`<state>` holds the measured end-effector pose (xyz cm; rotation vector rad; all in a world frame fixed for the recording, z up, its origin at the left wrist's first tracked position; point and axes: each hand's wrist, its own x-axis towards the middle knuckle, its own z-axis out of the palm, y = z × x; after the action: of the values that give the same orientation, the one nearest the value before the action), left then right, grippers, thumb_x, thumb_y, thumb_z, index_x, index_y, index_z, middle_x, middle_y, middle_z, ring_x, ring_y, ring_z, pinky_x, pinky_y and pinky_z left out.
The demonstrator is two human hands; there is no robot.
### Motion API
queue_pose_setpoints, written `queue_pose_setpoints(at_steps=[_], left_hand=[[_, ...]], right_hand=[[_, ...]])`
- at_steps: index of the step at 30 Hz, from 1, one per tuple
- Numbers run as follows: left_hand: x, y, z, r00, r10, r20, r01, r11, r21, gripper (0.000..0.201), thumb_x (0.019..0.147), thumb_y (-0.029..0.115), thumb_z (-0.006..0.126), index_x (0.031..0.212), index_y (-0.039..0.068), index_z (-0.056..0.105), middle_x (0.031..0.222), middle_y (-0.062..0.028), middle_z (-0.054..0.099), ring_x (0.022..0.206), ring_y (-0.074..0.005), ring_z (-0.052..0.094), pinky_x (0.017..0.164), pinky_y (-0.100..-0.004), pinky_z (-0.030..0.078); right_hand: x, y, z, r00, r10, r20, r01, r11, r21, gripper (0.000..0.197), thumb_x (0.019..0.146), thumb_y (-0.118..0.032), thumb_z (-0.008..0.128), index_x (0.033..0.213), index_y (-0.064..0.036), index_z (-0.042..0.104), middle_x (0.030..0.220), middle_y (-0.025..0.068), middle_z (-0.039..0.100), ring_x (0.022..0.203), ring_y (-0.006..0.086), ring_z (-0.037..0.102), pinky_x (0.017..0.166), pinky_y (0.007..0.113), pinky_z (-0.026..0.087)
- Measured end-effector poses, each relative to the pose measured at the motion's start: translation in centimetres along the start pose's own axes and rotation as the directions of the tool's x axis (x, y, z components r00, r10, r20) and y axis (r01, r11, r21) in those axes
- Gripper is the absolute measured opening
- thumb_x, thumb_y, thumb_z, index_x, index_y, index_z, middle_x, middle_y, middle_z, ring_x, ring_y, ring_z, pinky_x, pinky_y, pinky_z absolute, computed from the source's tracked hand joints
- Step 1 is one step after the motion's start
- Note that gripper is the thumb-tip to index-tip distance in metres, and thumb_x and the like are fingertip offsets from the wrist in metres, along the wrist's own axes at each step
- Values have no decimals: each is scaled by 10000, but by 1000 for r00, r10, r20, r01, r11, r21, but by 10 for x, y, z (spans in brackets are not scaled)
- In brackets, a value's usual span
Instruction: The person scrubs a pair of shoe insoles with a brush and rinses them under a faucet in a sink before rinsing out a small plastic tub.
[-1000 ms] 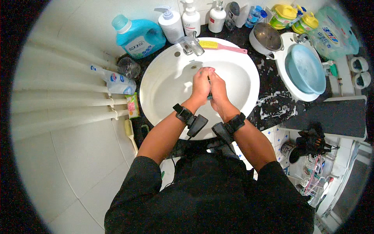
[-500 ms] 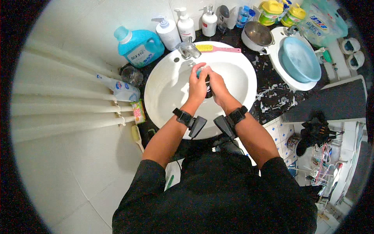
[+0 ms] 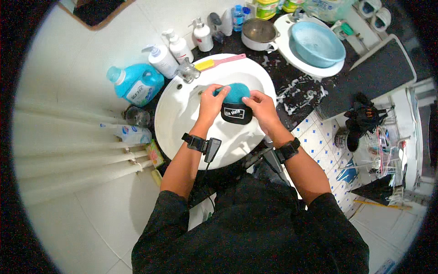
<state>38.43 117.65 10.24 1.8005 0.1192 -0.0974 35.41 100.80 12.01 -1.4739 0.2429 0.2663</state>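
Over the sink basin I hold a rounded teal and black piece (image 3: 237,94), its teal part at the far side and its black part nearer me, with a white-framed label. Its exact kind I cannot make out. My left hand (image 3: 211,105) grips the teal part's left edge between thumb and fingers. My right hand (image 3: 263,109) pinches its right edge. The white oval sink (image 3: 175,141) lies beneath both hands. At its far rim stands a metal faucet (image 3: 188,71), with a pink-handled yellow brush (image 3: 219,62) resting beside it.
A blue detergent jug (image 3: 139,84) and several pump bottles (image 3: 180,47) line the wall. To the right are a white pot (image 3: 258,34) and a light blue basin (image 3: 318,45). Foam (image 3: 303,93) lies on the black counter. A curtain (image 3: 68,153) hangs at the left.
My hands have moved apart, and the teal and black piece between them shows much more. The whole view has turned and shifted, so the sink now appears farther left.
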Motion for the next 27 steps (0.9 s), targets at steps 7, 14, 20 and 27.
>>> queue_pose_setpoints(at_steps=[7, 14, 20, 27], left_hand=[[-12, 21, 44, 786, -70, 614, 285, 923, -260, 509, 781, 61, 635, 1245, -8, 436, 1092, -92, 542, 950, -168, 558, 836, -288, 475], [-46, 81, 145, 414, -157, 897, 419, 907, -35, 572, 852, 140, 561, 1349, 27, 300, 1215, -195, 514, 1014, -275, 585, 791, -385, 527], [-96, 106, 259, 366, -124, 922, 461, 885, -64, 832, 817, 712, 205, 1279, 53, 414, 789, -21, 500, 643, -124, 464, 616, -247, 434], [-153, 138, 379, 516, 49, 855, 44, 996, -83, 425, 815, 28, 629, 1192, -19, 439, 1055, -95, 584, 936, -149, 572, 834, -279, 461]], right_hand=[[-23, -16, -82, 986, -36, -164, 94, 929, 359, 112, 901, -128, 530, 889, -18, 548, 783, 31, 528, 732, 137, 571, 715, 306, 558], [-66, -39, -205, 938, -239, -251, 325, 859, 396, 151, 909, -130, 514, 987, -8, 556, 934, 65, 594, 826, 154, 588, 715, 312, 537], [-128, -54, -324, 882, -335, -330, 471, 619, 629, 225, 926, -271, 494, 1030, -78, 543, 895, 22, 581, 889, 130, 528, 833, 392, 445], [-208, -33, -392, 810, -355, -467, 586, 519, 622, 527, 902, -137, 538, 1358, -36, 295, 1146, 53, 546, 975, 147, 557, 843, 360, 456]])
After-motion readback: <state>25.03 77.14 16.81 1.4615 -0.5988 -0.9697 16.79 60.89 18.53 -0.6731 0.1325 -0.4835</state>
